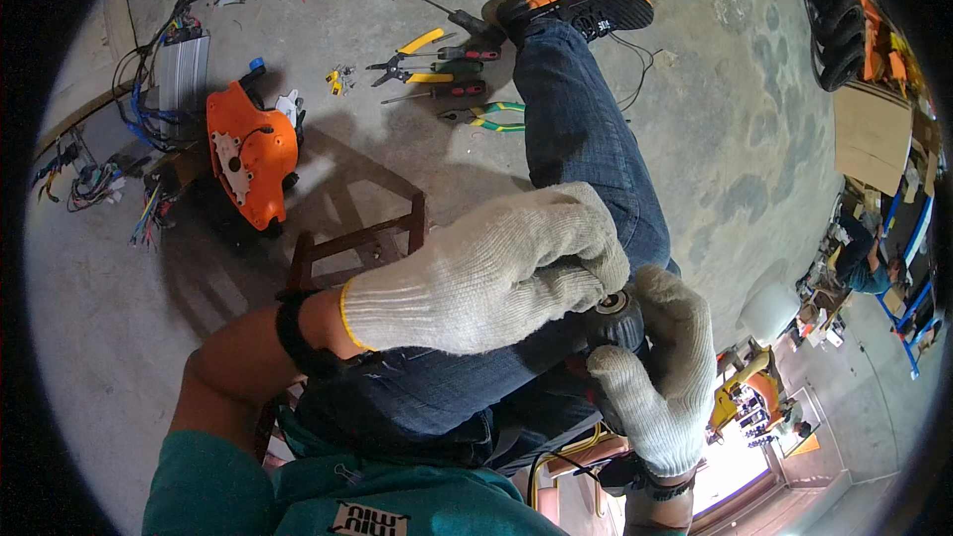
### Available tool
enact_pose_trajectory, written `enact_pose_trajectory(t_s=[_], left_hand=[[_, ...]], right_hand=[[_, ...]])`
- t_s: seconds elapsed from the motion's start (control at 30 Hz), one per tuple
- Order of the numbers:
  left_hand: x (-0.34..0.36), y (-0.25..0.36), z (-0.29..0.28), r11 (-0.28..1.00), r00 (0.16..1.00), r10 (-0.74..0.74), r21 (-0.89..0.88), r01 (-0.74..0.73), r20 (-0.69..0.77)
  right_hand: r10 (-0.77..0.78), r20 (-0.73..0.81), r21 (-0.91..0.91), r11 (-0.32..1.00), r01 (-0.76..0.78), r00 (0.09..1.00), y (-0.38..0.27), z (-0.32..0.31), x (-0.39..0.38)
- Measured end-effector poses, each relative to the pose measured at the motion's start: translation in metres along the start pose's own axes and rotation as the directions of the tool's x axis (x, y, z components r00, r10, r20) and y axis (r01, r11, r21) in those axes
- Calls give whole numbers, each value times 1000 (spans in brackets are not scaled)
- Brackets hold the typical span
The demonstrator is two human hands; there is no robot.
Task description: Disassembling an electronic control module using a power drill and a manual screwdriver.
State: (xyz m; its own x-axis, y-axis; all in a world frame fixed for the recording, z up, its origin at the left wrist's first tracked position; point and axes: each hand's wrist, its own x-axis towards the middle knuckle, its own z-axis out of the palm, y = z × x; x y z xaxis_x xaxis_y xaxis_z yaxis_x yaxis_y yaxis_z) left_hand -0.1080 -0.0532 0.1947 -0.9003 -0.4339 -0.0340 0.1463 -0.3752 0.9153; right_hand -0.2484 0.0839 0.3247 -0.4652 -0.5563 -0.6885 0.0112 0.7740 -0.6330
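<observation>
Both my hands wear white knitted gloves. In my right hand (667, 377) is what looks like a power drill, its round black chuck (616, 323) turned up with a metal ring at the tip. The glove hides most of its body. My left hand (506, 263) comes across from the left, fingers curled together right beside the chuck. Whatever is between those fingertips, if anything, is hidden. Both hands are over my lap, above my jeans (596, 129).
On the concrete floor lie wire strippers (422, 42), several screwdrivers (437, 92), green-handled pliers (496, 116) and small fittings (340, 79). An orange machine housing (250, 154), a finned metal box (184, 74) and wires stand left. A brown metal frame (362, 233) is near my left arm. People work at right.
</observation>
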Motion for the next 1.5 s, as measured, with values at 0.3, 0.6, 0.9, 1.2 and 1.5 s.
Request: enact_pose_trajectory(t_s=[0.3,0.6,0.9,1.2,1.5], left_hand=[[0,12,-4,982,980,-187,-6,188,61],[5,16,-6,936,933,-336,-66,347,131],[11,23,-21,956,947,-278,141,256,164],[25,23,-18,948,957,-185,298,115,222],[23,28,-22,900,954,53,400,-174,295]], right_hand=[[34,-3,-18,999,-34,999,-1,-1,0],[-6,-22,-50,999,5,1000,2,-1,0],[-134,-22,-198,972,127,991,4,-3,1],[-43,13,-38,998,43,999,9,-3,0],[-114,-134,66,990,124,984,6,0,-4]])
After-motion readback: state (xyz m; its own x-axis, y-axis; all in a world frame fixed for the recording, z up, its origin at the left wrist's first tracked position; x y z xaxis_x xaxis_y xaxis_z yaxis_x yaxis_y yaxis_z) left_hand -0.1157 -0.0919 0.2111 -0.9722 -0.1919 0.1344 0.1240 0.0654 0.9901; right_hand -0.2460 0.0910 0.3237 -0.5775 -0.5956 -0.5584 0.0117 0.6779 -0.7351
